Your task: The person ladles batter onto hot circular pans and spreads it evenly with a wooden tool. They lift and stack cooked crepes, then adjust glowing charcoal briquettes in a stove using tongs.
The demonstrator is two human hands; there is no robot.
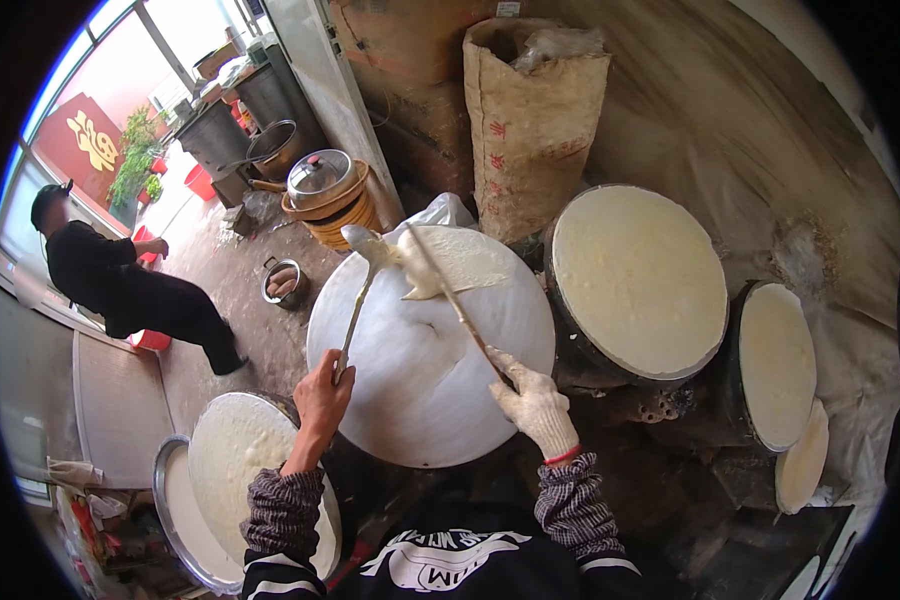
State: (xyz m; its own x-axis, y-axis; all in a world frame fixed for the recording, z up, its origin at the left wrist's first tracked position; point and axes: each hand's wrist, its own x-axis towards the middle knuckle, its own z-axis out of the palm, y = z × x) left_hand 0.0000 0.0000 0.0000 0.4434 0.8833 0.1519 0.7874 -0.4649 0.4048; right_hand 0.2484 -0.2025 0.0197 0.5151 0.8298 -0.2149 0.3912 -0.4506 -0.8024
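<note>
My bare left hand (320, 400) is closed on the handle of a metal ladle (365, 245), whose batter-coated head is over the far part of a round pale griddle (420, 390). My right hand (535, 410), in a white knit glove, grips a long thin stick (450, 300) that slants up to the ladle's head. Pale batter (455, 262) lies in an uneven patch on the far part of the griddle, around the upper ends of both tools.
Griddles covered in pale batter (635, 280) stand at right; another (220, 460) is at lower left beside a batter tub (185, 500). Behind are a sack (530, 130), lidded pot (320, 178) and small pot (285, 282). A person in black (120, 270) stands at left.
</note>
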